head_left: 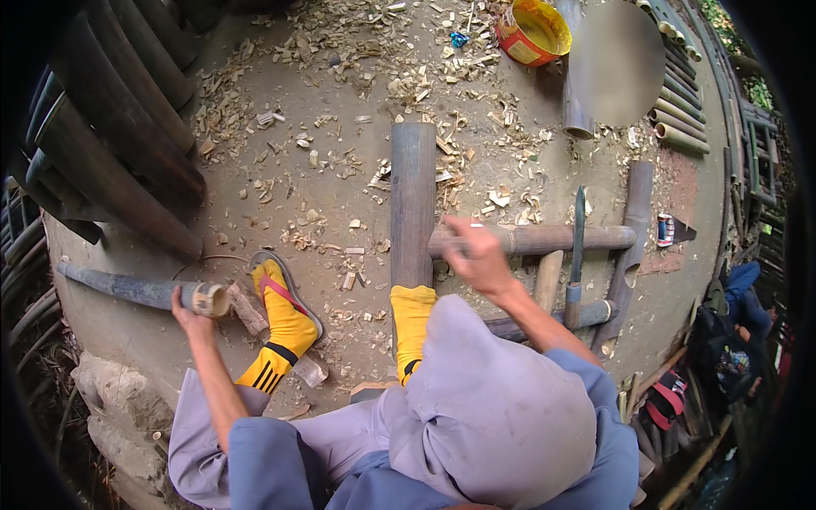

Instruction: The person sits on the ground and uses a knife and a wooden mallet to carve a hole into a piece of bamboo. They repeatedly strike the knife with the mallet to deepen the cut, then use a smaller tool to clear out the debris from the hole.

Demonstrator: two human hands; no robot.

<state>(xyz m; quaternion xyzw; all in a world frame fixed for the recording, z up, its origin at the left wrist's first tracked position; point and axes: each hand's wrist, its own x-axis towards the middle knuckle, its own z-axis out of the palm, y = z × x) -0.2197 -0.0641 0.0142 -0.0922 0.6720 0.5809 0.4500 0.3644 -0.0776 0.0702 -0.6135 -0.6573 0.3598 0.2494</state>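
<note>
1. Thick bamboo pole (414, 195) (the landmark): points away from the wearer, its near end meeting a yellow sock (412, 327).
2. Left hand (194, 316): well to the left of the thick bamboo pole, closed on the dark bamboo length (140, 285) just beside its pale cut end. The bamboo length slants outward, away from the thick bamboo pole.
3. Right hand (480, 259): just to the right of the thick bamboo pole, over the bamboo rail (557, 240). The fingers are partly bent and blurred by motion; whether they hold or touch anything cannot be told.
4. Bamboo frame (639, 191): to the right of the thick bamboo pole, with the rail's left end at the pole's side.
5. Long knife (579, 229): farther right of the thick bamboo pole, across the frame, blade pointing away from the wearer.
6. Left foot (285, 302): to the left of the thick bamboo pole, in a yellow sock and a sandal with a red strap, beside a wooden block (247, 308).
7. Surroundings: stacked dark bamboo (127, 144) far left of the thick bamboo pole; 1 red-and-yellow bucket (531, 34) beyond it to the right; pale wood chips (323, 42) scattered around it.
</note>
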